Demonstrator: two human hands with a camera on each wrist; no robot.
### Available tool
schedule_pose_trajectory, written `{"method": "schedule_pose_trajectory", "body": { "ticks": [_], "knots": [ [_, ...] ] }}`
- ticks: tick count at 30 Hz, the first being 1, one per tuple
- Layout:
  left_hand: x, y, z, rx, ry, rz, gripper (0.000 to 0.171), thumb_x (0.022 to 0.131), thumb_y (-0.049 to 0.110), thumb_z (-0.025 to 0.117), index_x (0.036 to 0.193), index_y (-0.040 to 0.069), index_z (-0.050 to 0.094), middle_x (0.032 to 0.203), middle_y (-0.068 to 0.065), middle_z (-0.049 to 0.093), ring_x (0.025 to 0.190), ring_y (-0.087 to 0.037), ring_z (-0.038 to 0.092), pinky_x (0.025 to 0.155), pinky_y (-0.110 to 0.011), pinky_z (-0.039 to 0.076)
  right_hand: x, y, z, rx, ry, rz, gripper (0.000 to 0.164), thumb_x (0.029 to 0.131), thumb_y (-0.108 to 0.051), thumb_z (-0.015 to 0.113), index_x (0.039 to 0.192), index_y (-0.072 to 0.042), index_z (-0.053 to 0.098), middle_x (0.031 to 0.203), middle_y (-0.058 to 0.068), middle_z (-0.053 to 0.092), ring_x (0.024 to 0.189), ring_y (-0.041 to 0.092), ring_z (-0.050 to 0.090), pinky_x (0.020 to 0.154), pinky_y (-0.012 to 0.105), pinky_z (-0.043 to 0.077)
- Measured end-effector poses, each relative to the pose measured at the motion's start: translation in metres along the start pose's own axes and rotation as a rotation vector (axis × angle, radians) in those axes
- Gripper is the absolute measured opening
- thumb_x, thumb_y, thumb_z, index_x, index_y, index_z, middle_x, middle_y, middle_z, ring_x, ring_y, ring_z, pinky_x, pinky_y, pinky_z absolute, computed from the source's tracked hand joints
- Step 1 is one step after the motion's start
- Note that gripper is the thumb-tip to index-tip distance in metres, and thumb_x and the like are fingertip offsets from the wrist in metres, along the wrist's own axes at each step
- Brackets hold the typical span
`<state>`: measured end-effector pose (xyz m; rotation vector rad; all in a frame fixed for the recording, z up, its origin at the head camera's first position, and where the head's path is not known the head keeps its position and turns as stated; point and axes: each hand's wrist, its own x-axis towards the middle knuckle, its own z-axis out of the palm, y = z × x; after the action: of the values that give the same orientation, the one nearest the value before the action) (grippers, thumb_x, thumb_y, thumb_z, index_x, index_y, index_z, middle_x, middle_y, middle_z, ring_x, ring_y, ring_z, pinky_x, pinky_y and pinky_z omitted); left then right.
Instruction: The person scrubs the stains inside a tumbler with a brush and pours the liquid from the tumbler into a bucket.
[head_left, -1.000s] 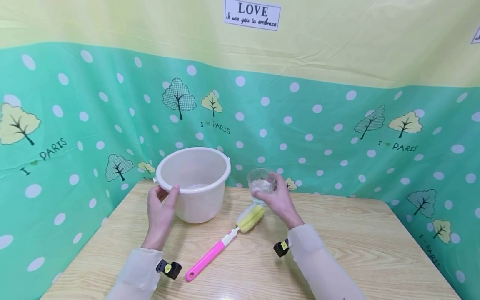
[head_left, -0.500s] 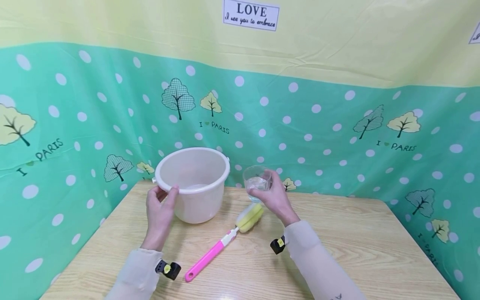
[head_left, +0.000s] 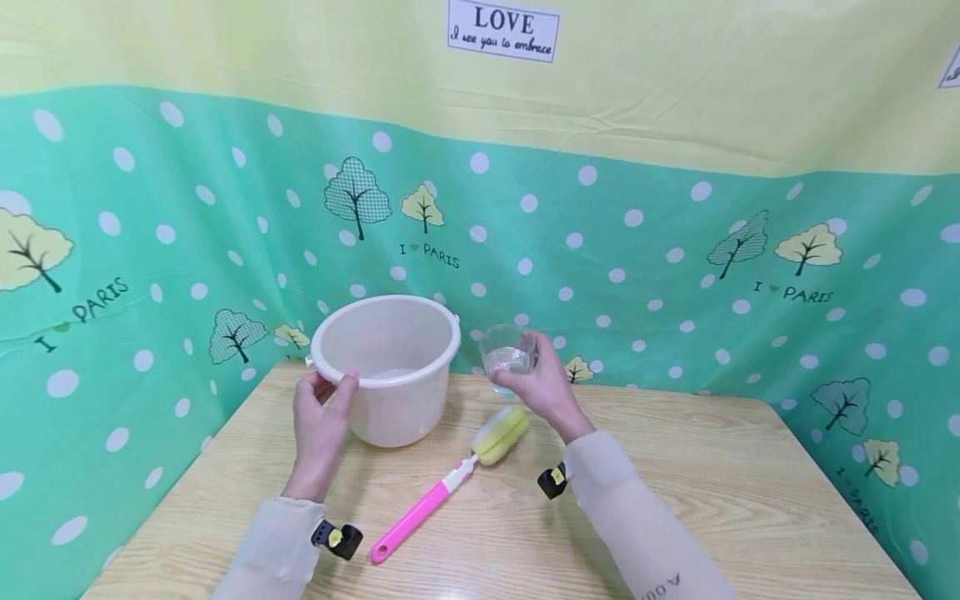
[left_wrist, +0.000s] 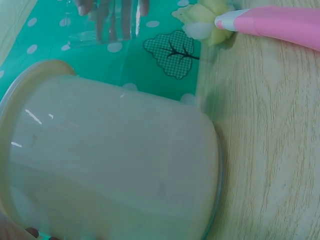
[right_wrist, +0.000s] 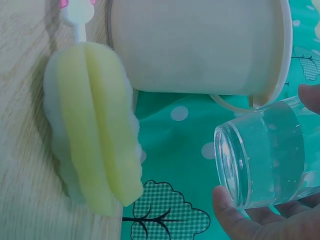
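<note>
While the right hand (head_left: 547, 387) held it clear of the tabletop, the clear glass (head_left: 498, 352) stood roughly upright in the air, to the right of the bucket (head_left: 401, 412) and apart from it. Clear liquid partly filled the glass; its surface showed in both the head and right wrist views. Right fingers: curled round the glass wall, thumb on the near side, remaining fingers on the opposite side, gap set by the glass. Left hand (head_left: 318, 425): at the near left part of the bucket rim, thumb and fingers pinching the rim, gap narrow; fingertips partly hidden by the wall. Bucket: off-white, upright on the table (head_left: 720, 467), mouth up, a small lug on each side of the rim. Brush (head_left: 459, 475): lying diagonally on the table in front of the bucket, between the two forearms, untouched by either hand. Its yellow and white sponge head (head_left: 501, 436) pointed to the far right, below and nearer than the glass; its pink handle (head_left: 412, 521) ran toward the near left. Both sleeves (head_left: 273, 533) were pale, the right one bearing dark lettering only partly in view. Table: light wood grain. Behind it hung a green and yellow cloth (head_left: 607, 212) with white spots, printed trees and a "LOVE" label (head_left: 502, 30).
</note>
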<state>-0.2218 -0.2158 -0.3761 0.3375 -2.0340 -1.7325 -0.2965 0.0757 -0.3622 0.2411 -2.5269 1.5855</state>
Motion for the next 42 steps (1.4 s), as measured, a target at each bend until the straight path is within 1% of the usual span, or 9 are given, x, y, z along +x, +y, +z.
{"method": "schedule_pose_trajectory", "body": {
  "ticks": [5,12,19,25,32,42],
  "knots": [
    [0.0,0.0,0.0,0.008,-0.003,-0.003,0.071,0.091,0.046,0.059,0.138,0.001,0.033,0.137,-0.015,0.037,0.128,-0.03,0.035,0.107,-0.046,0.034,0.003,-0.004,0.002,0.009,-0.008,0.008,0.095,0.066,-0.037,0.083,0.144,-0.016,0.032,0.132,0.0,0.045,0.116,0.025,0.049,0.093,0.045,0.047],
    [0.001,-0.001,0.0,-0.002,0.005,0.004,0.069,0.091,0.043,0.06,0.137,-0.001,0.034,0.136,-0.016,0.038,0.127,-0.03,0.036,0.107,-0.045,0.034,0.007,-0.008,0.006,0.031,-0.011,0.015,0.097,0.065,-0.037,0.085,0.144,-0.018,0.032,0.131,-0.001,0.046,0.116,0.024,0.05,0.092,0.046,0.048],
    [0.002,-0.002,0.002,-0.024,0.013,0.011,0.067,0.091,0.039,0.061,0.136,-0.002,0.034,0.135,-0.017,0.039,0.126,-0.03,0.037,0.107,-0.044,0.034,0.009,-0.016,0.006,-0.005,-0.011,-0.005,0.101,0.064,-0.039,0.085,0.146,-0.018,0.03,0.132,0.0,0.046,0.117,0.025,0.049,0.094,0.049,0.046],
    [0.002,-0.002,0.002,-0.013,0.016,0.005,0.068,0.091,0.041,0.061,0.136,-0.002,0.035,0.135,-0.016,0.039,0.126,-0.029,0.037,0.107,-0.044,0.034,0.013,-0.019,0.008,-0.009,-0.018,-0.034,0.097,0.065,-0.036,0.084,0.144,-0.016,0.032,0.13,0.002,0.046,0.114,0.025,0.05,0.091,0.047,0.049],
    [0.002,-0.002,0.001,-0.01,0.016,0.001,0.068,0.091,0.042,0.061,0.136,-0.001,0.035,0.135,-0.016,0.039,0.126,-0.03,0.037,0.107,-0.044,0.033,0.016,-0.023,0.013,-0.022,-0.027,-0.036,0.088,0.065,-0.037,0.084,0.137,-0.021,0.036,0.126,0.001,0.048,0.112,0.024,0.051,0.087,0.046,0.051],
    [0.002,-0.002,0.0,-0.01,0.015,0.005,0.067,0.091,0.041,0.062,0.136,-0.002,0.035,0.134,-0.017,0.039,0.125,-0.03,0.038,0.107,-0.045,0.033,0.016,-0.03,0.018,-0.036,-0.026,-0.031,0.094,0.066,-0.036,0.084,0.143,-0.017,0.033,0.129,0.0,0.046,0.112,0.025,0.051,0.086,0.046,0.051]
  ]
}}
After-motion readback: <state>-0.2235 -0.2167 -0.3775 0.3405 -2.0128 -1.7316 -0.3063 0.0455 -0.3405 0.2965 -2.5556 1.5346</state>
